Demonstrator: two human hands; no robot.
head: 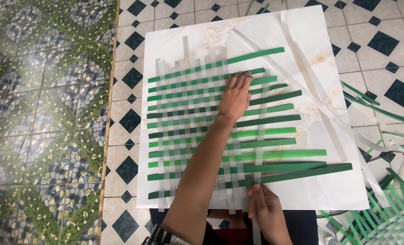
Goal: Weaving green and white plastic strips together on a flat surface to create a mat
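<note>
A woven mat (188, 122) of green horizontal strips and translucent white vertical strips lies on a white marble-look board (301, 41). My left hand (235, 96) rests flat on the weave near its upper right, fingers together, pressing the strips down. My right hand (266, 213) is at the board's near edge and pinches the lower end of a white vertical strip (258, 149) that runs up through the green strips at the right side of the weave. The green strips' right ends (310, 169) stick out loose past the woven part.
Loose white strips (310, 86) lie diagonally across the board's right part. More green strips (374, 106) lie on the tiled floor at right, and another woven piece (383, 213) sits at bottom right. A pebble-pattern floor (38, 122) borders the left.
</note>
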